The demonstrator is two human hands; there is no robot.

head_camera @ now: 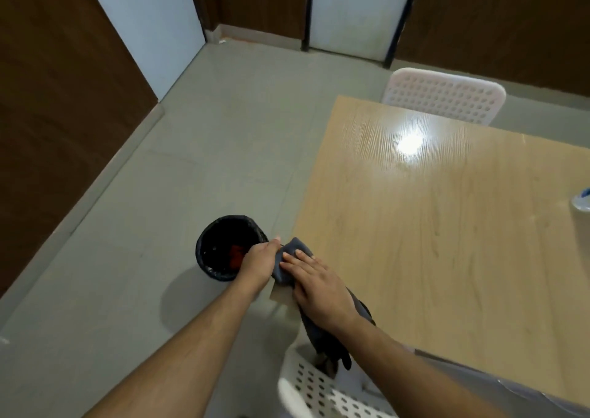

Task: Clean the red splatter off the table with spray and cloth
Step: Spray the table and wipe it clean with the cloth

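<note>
- The wooden counter (447, 226) is the landmark here; its near left corner is where both hands meet.
- A dark grey cloth (293, 251) lies bunched over that corner of the counter, and a long tail of it hangs down past the counter's edge towards a white perforated chair (319, 392) just below.
- The left hand (258, 258) sits just off the counter's corner, its fingers curled round the end of the cloth, gripping it.
- The right hand (319, 286) lies on top of the cloth at the counter's corner, fingers straight and close together, pressing it flat.
- A black bin (217, 248) lined with a dark bag stands on the grey floor just beside the counter's corner, partly behind the left hand; something red (236, 254) shows inside it.
- At the counter's far right edge, cut off by the frame, stands a pale container with a blue mark (582, 200); what it is cannot be told.
- A second white perforated chair (443, 98) stands at the counter's far side.
- A bright glare of light reflects off the counter top towards its far end.
</note>
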